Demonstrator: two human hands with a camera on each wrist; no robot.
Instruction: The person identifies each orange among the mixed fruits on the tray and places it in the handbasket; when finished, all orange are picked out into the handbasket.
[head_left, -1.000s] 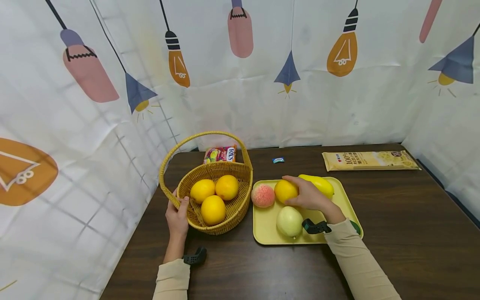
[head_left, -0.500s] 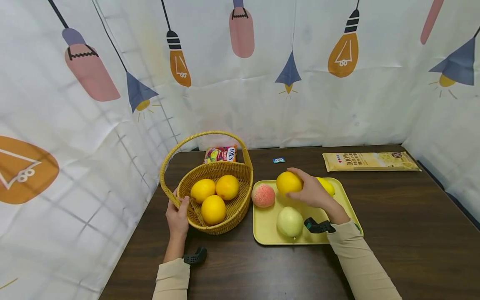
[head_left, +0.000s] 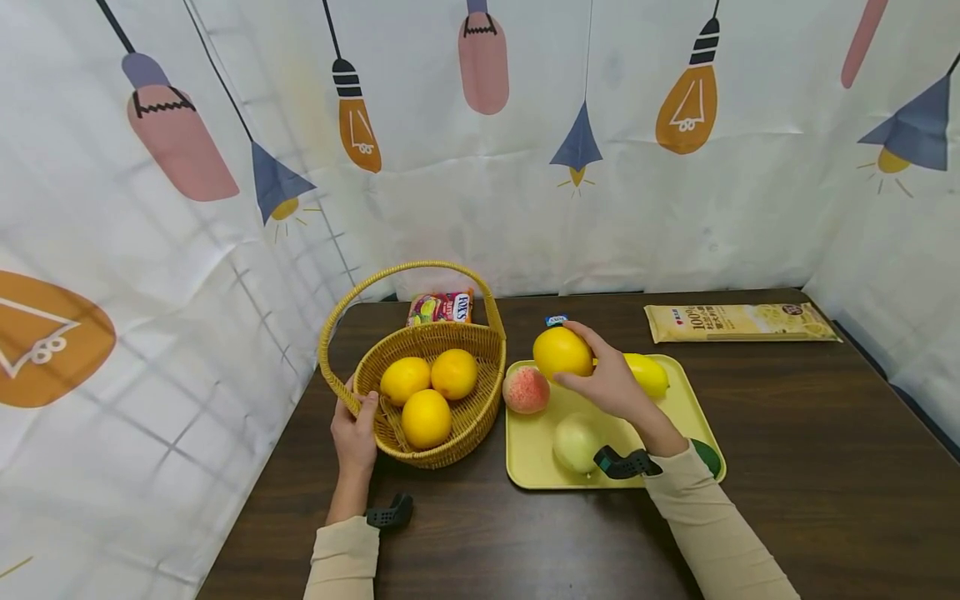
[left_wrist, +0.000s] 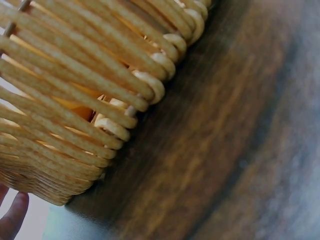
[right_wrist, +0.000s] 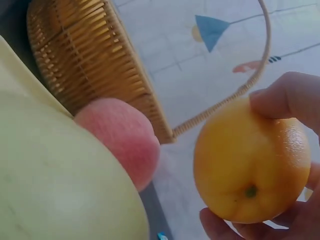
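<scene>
My left hand (head_left: 355, 437) grips the left side of a wicker basket (head_left: 476, 421), where the handle meets the rim. Three yellow-orange fruits (head_left: 427, 419) lie inside it. In the right wrist view an orange (right_wrist: 250, 165) is pinched between the thumb and fingers of my right hand (head_left: 617, 385), raised over the far edge of a yellow tray (head_left: 536, 473). On the tray sit a pink peach (head_left: 527, 390), a pale green round fruit (head_left: 577, 443), a yellow fruit (head_left: 648, 375) partly behind the hand, and a dark green item (head_left: 707, 458) partly covered by the sleeve.
Behind the basket lies a colourful candy bag (head_left: 441, 308). A small blue packet (head_left: 556, 320) is at the table's back edge, and a long yellow noodle-like package (head_left: 742, 322) at the back right. A printed curtain (head_left: 480, 208) closes off the back of the dark wooden table (head_left: 480, 542).
The orange has been lifted off the tray in my right hand, then carried left and a little farther back. My left hand and the basket have stayed put.
</scene>
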